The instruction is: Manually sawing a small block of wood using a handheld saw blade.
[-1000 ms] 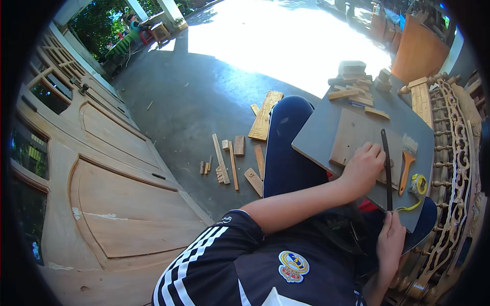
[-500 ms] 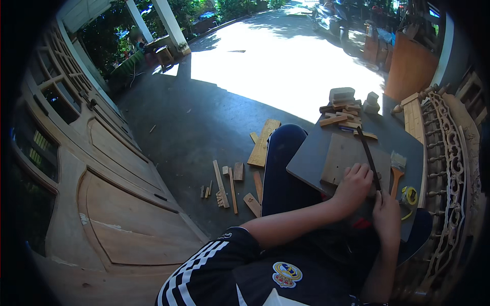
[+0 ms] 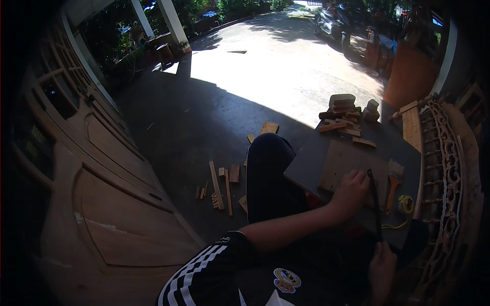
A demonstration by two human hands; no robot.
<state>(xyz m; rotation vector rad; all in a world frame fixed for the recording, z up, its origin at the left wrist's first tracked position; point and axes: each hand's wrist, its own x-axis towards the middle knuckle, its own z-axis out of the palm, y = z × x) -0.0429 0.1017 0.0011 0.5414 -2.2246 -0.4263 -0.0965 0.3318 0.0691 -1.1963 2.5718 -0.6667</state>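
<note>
My left hand [image 3: 350, 190] presses down on a flat wooden panel [image 3: 347, 162] that lies on a dark grey board [image 3: 306, 168] across my lap. My right hand [image 3: 382, 269] grips the near end of a long dark slim tool [image 3: 374, 203], whose far end rests on the panel beside my left fingers. A paintbrush with an orange handle [image 3: 392, 184] lies on the board just right of the panel. A yellow cord [image 3: 406, 205] curls close to it.
A pile of small wood blocks [image 3: 344, 115] sits at the board's far end. Loose wood strips [image 3: 220, 186] lie on the concrete floor to my left. A large carved wooden door [image 3: 102, 204] lies at left. A carved wooden rail [image 3: 446, 173] runs along the right.
The view has tilted up and shifted. My right hand has drawn back toward my body with the tool, while my left hand stays on the panel.
</note>
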